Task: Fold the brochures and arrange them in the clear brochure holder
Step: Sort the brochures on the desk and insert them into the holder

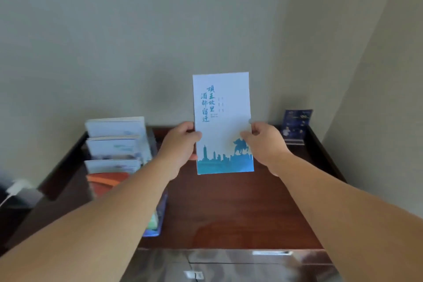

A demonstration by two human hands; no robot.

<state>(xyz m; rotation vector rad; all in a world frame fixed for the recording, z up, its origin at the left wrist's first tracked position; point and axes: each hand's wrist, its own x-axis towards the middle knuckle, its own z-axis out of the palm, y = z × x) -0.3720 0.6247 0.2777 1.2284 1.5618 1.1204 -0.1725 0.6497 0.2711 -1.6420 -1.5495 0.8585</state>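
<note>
A folded white brochure (222,119) with teal characters and a teal skyline along its bottom is held upright in the air above the dark wooden table (229,208). My left hand (180,144) pinches its left edge and my right hand (263,142) pinches its right edge, thumbs on the front. The clear brochure holder (146,144) stands at the table's left, its stepped tiers filled with white and light-blue brochures, an orange one (107,181) in the lowest tier. My left forearm hides part of the holder's front.
A flat blue-edged sheet (158,220) lies on the table below the holder, partly under my left arm. A small dark blue card in a clear stand (296,125) sits at the back right corner. A white plug and cable (16,186) are at far left. Walls close in behind and right.
</note>
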